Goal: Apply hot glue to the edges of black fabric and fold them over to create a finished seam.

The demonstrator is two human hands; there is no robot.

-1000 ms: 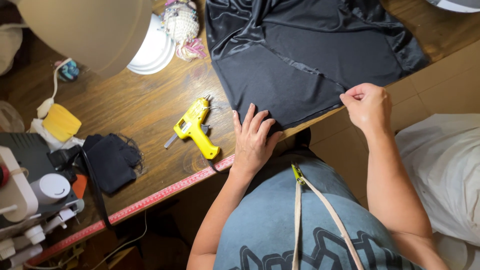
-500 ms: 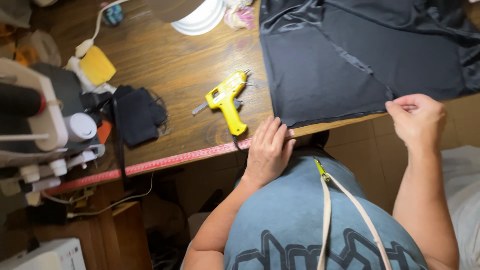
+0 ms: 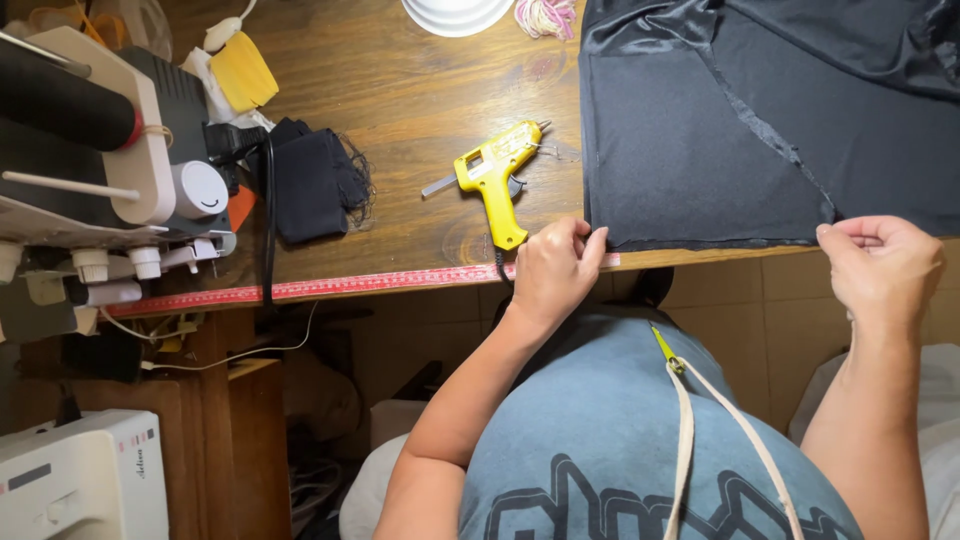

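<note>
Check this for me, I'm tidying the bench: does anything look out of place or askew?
Little stands out. The yellow glue gun lies on its side beside the black fabric, which both hands, left hand and right hand, pinch along the table edge. A frayed black cloth scrap sits loose by the machine.

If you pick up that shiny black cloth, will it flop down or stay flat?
The black fabric would probably flop: it already folds and wrinkles near the top. Its sheen suggests it may be slippery. It looks thin, so likely light; the left hand and right hand pinch its edge.
</note>
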